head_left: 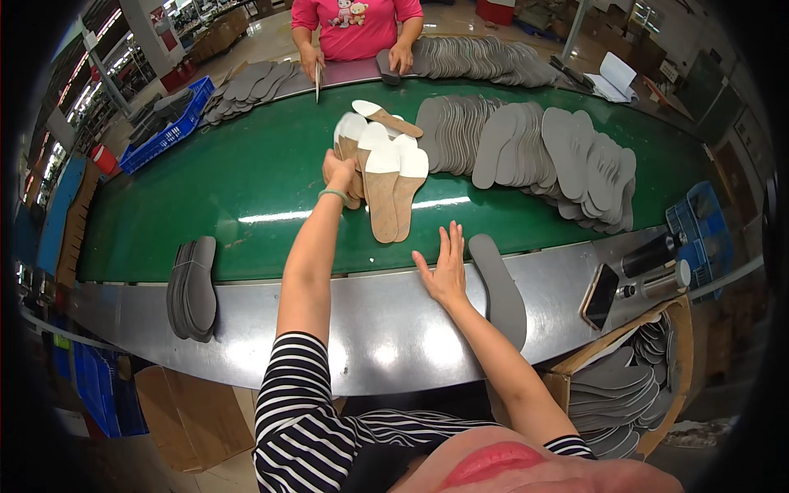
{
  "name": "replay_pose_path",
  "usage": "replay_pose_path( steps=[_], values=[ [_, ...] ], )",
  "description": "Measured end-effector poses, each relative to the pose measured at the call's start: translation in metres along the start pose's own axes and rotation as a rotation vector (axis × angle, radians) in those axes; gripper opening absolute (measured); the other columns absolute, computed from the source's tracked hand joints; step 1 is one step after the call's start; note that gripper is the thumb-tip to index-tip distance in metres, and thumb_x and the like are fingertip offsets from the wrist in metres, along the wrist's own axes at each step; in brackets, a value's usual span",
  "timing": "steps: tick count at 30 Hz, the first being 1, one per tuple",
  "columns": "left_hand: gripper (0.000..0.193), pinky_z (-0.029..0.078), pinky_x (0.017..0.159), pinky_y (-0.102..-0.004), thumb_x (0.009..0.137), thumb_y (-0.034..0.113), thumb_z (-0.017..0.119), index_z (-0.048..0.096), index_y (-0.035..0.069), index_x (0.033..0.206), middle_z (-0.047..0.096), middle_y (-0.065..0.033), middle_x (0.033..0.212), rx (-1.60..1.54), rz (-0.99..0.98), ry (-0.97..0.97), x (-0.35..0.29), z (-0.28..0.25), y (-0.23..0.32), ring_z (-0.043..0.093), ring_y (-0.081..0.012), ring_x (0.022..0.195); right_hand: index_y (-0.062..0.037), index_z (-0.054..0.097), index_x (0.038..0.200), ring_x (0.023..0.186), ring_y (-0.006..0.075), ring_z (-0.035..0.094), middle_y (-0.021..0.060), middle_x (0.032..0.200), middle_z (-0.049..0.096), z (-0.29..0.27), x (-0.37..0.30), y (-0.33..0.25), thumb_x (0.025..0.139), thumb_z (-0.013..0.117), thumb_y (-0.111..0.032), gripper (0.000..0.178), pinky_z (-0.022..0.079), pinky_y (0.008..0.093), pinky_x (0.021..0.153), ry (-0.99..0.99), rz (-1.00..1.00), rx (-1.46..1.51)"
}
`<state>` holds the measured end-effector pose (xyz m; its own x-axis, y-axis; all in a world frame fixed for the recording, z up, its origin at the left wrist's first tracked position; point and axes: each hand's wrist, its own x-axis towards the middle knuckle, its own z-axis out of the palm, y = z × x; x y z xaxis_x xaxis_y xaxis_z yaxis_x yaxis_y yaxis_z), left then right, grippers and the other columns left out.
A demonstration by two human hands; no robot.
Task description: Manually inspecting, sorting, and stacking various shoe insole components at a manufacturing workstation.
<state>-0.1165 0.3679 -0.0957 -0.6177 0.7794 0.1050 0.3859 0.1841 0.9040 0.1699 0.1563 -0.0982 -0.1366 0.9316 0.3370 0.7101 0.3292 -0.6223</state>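
Observation:
My left hand (339, 170) reaches out over the green surface. Its fingers close around the left edge of some brown insoles with white ends (351, 135), at the side of a loose pile. More of these two-tone insoles (383, 197) lie overlapped just right of it, toes pointing away from me. My right hand (446, 269) has its fingers spread and holds nothing, above the near edge where green meets metal. Beside it on the metal ledge lies a single grey insole (500, 287). A tied bundle of grey insoles (192, 287) stands at the ledge's left.
Long rows of grey insoles (460, 131) cover the right of the green table (271, 172). Opposite, a person in pink (357, 29) handles insoles. A phone (601, 296) and a flask (662, 281) sit at right, above a carton of grey insoles (612, 394). Blue crate (168, 123) far left.

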Motion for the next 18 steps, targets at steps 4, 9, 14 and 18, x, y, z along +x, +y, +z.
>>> replay_pose_path(
  steps=[4, 9, 14, 18],
  values=[
    [0.038, 0.048, 0.083, -0.0488, 0.072, 0.021, 0.068, 0.054, 0.006, 0.103, 0.065, -0.0246, 0.098, 0.235, 0.266, 0.212, -0.005, -0.042, 0.045, 0.061, -0.0446, 0.095, 0.0088, 0.033, 0.139, 0.143, 0.0398, 0.014, 0.0264, 0.152, 0.018, -0.001, -0.002, 0.006, 0.088, 0.062, -0.043, 0.078, 0.016, 0.0487, 0.117, 0.023, 0.011, 0.012],
    [0.034, 0.049, 0.075, -0.0520, 0.077, 0.020, 0.066, 0.050, 0.009, 0.104, 0.067, -0.0212, 0.089, 0.404, 0.427, 0.374, 0.001, -0.128, 0.087, 0.064, -0.0424, 0.086, 0.0091, 0.035, 0.138, 0.143, 0.0393, 0.015, 0.0265, 0.152, 0.020, 0.002, -0.006, 0.006, 0.088, 0.062, -0.041, 0.076, 0.017, 0.0482, 0.117, 0.031, 0.002, -0.006],
    [0.036, 0.050, 0.074, -0.0485, 0.074, 0.023, 0.071, 0.054, 0.006, 0.101, 0.068, -0.0204, 0.090, 0.330, 0.427, 0.553, -0.002, -0.220, 0.110, 0.065, -0.0410, 0.088, 0.0088, 0.036, 0.137, 0.143, 0.0392, 0.017, 0.0272, 0.150, 0.024, 0.004, -0.008, 0.007, 0.087, 0.062, -0.040, 0.074, 0.017, 0.0474, 0.117, 0.037, 0.011, -0.007],
    [0.039, 0.050, 0.075, -0.0401, 0.071, 0.021, 0.078, 0.054, 0.001, 0.094, 0.068, -0.0185, 0.092, 0.025, 0.537, 0.419, -0.036, -0.270, 0.104, 0.066, -0.0320, 0.085, 0.0082, 0.037, 0.136, 0.142, 0.0395, 0.019, 0.0275, 0.149, 0.027, 0.007, -0.006, 0.009, 0.087, 0.063, -0.039, 0.073, 0.018, 0.0471, 0.117, 0.066, -0.011, 0.005]
  ],
)
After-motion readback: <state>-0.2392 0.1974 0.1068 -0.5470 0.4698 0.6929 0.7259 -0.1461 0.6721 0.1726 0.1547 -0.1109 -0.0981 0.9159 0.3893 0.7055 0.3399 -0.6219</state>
